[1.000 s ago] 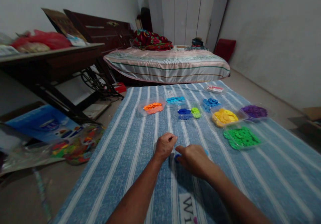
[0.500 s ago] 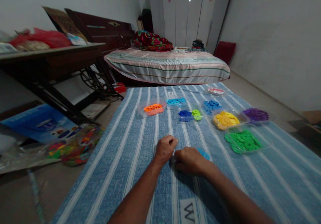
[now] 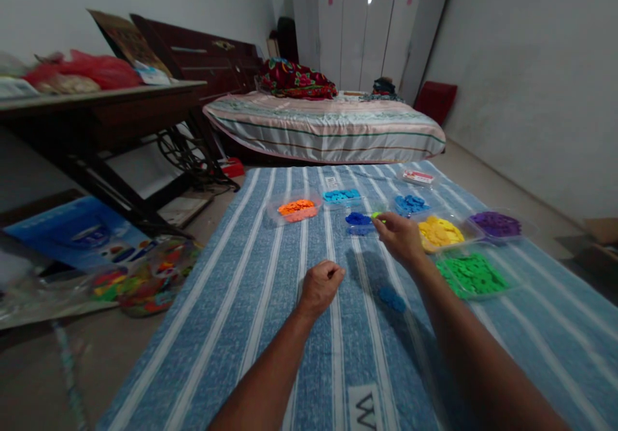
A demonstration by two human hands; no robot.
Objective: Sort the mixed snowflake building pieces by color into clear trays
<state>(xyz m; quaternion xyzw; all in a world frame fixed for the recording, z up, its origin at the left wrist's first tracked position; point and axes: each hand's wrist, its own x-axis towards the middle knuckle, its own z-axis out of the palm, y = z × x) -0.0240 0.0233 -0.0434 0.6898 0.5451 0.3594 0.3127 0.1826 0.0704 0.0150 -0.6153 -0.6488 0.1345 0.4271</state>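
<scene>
My left hand [image 3: 321, 287] rests on the striped cloth [image 3: 270, 302], its fingers curled closed. Whatever it may hold is hidden. My right hand [image 3: 400, 236] is stretched out over the box of dark blue pieces [image 3: 358, 219] and lime green pieces [image 3: 376, 214]. Its fingertips are pinched together at the lime ones, covering most of them; anything between them is too small to make out. Nearer to me, a small group of blue flat pieces [image 3: 392, 299] lies on the cloth, to the right of my left hand and under my right arm's shadow.
Clear plastic boxes hold orange pieces [image 3: 297, 209], light blue pieces [image 3: 342, 196], blue pieces [image 3: 410, 204], yellow pieces [image 3: 440, 231], purple pieces [image 3: 496, 224] and green pieces [image 3: 473, 275]. A red-and-white box [image 3: 418, 177] lies at the far edge. Beyond stands a bed [image 3: 323, 128].
My right hand has left the spot beside my left hand and moved forward and right to the lime pieces. The left hand stays in place, still closed.
</scene>
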